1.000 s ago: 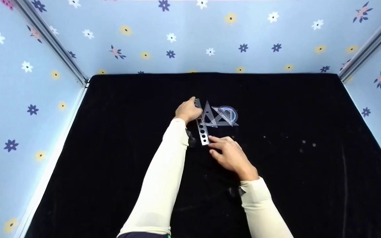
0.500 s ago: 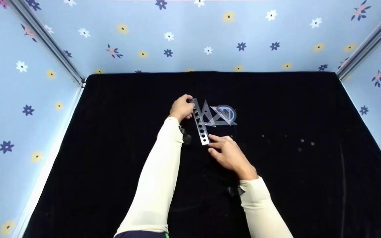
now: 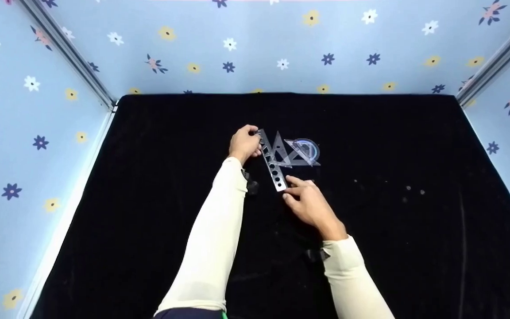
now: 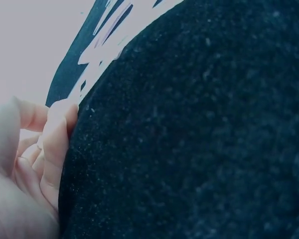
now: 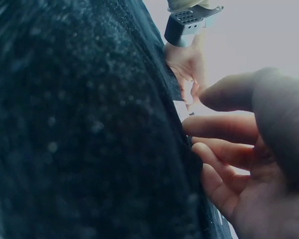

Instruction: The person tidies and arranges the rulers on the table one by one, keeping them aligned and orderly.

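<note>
A clear plastic ruler (image 3: 274, 170) with a row of holes lies slanted on the black cloth in the head view. My left hand (image 3: 245, 142) is at its far end, with curled fingers pinching the left edge; in the left wrist view the fingertips (image 4: 70, 110) meet the ruler's end. At the near end, my right hand (image 3: 310, 201) touches the right edge with extended fingers, its thumb close to the lower corner. Right beside the ruler, partly overlapping it, lies a clear set square (image 3: 278, 156). A second set square (image 3: 301, 153) overlaps a clear protractor (image 3: 314, 150).
Black cloth (image 3: 392, 141) covers the work surface. Blue flowered panels (image 3: 255, 48) rise at the back and both sides, with metal rails (image 3: 67, 53) in the corners. Several small pale specks (image 3: 422, 192) lie on the cloth at the right.
My left hand has shifted left, from over the ruler to its left edge. The ruler's near end has swung slightly right, along with my right hand. The set squares and protractor look unmoved.
</note>
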The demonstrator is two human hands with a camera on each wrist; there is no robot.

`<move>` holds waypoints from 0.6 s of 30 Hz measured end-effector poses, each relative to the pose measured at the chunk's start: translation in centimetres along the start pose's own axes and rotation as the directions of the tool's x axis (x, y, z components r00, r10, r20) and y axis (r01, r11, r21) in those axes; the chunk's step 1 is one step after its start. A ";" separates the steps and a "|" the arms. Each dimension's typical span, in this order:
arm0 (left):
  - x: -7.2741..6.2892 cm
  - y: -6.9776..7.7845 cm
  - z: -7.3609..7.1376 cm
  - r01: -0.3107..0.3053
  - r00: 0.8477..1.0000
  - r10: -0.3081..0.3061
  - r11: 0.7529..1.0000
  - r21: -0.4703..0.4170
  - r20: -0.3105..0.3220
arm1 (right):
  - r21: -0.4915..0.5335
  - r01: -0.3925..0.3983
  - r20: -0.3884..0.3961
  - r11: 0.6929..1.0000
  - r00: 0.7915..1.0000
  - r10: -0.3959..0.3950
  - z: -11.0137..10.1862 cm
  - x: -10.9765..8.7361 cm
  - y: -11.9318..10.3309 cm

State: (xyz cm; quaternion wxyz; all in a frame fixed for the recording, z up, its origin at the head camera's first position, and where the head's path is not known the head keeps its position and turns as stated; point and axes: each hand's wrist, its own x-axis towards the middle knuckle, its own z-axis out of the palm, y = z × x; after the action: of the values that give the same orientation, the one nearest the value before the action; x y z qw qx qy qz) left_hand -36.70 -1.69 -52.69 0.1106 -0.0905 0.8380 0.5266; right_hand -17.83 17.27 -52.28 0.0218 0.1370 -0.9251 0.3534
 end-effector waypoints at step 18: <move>-0.3 0.0 0.1 -0.010 1.000 0.011 1.000 0.024 -0.029 | 0.040 -0.078 -0.139 0.996 0.987 0.083 0.5 0.0 0.0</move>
State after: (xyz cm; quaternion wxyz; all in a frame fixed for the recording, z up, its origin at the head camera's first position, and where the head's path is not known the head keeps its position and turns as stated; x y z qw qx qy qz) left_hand -36.37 -1.64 -52.66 0.0965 -0.0924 0.8463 0.5158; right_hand -17.85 16.94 -52.64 0.0700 0.0747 -0.9198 0.3788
